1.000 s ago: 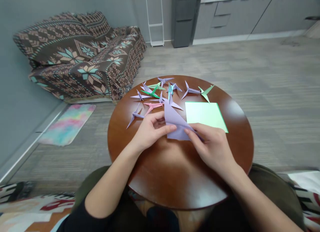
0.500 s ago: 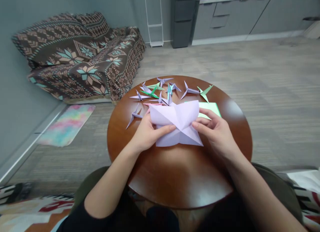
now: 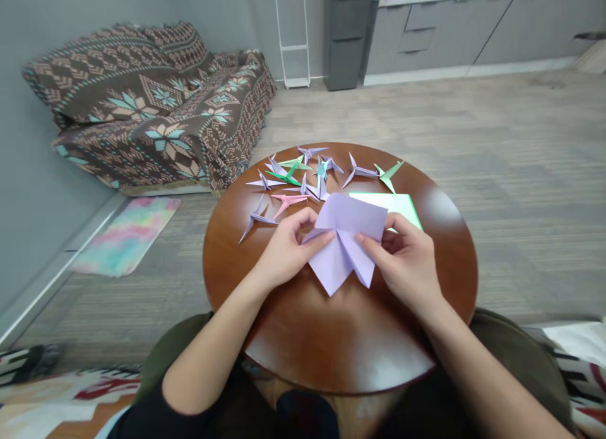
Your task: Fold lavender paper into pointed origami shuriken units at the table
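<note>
A creased sheet of purple origami paper (image 3: pixel 353 215) is held up over the table between both hands, partly folded, with two points hanging toward me. My left hand (image 3: pixel 292 244) pinches its left side, thumb on top near the middle crease. On the right side my right hand (image 3: pixel 406 256) grips it, thumb on the face and the other fingers curled behind. Beyond the paper, partly covered by it, lies a stack of light green paper (image 3: pixel 395 203). A pink folded paper bird (image 3: pixel 288 201) and a purple folded paper bird (image 3: pixel 258 218) rest close to my left hand.
Several more folded birds in purple, blue and green (image 3: pixel 291 174) crowd the far left of the round brown table (image 3: pixel 341 344). A purple bird (image 3: pixel 360 172) and a light green one (image 3: pixel 391 175) touch at the far right. A covered sofa (image 3: pixel 165 104) stands beyond.
The purple paper went from a folded triangle to opened wide, then turned and drew inward, its lower points now hanging down. Both hands shifted their hold along its edges.
</note>
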`<action>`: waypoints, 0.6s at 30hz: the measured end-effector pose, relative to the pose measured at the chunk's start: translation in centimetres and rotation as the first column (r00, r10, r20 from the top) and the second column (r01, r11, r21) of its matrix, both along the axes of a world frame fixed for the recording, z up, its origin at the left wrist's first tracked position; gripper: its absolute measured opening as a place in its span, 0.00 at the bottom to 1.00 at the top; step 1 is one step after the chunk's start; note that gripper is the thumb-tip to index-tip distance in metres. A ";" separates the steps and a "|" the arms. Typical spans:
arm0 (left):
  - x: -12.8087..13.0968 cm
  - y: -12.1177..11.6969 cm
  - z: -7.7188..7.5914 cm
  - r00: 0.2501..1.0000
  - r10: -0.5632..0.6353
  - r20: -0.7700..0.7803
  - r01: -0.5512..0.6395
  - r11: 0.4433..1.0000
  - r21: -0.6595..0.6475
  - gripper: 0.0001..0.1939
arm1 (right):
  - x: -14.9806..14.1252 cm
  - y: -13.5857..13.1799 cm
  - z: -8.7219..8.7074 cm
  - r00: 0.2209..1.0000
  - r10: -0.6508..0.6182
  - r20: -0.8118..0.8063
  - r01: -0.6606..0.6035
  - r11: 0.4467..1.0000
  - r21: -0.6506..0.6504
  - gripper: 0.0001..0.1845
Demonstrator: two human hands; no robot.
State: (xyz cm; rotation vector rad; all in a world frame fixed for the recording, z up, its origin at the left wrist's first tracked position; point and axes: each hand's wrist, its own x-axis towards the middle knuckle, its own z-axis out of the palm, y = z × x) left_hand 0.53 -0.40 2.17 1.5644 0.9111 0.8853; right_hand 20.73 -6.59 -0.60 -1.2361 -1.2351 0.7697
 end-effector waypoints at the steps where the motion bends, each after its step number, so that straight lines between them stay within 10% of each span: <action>1: 0.1 -0.1 -0.1 0.999 -0.041 0.017 0.042 0.998 -0.043 0.18 | -0.2 -0.1 0.1 1.000 0.021 -0.004 -0.021 1.000 0.014 0.15; 14: -0.4 0.1 -0.4 0.965 -0.197 0.174 0.232 0.950 -0.210 0.22 | -0.1 0.3 1.1 0.986 0.095 -0.139 -0.084 0.993 0.082 0.11; 18: -0.4 -0.3 -0.1 0.923 -0.259 0.286 0.331 0.912 -0.243 0.42 | 0.1 0.3 0.7 0.998 -0.059 0.000 0.058 0.975 0.215 0.06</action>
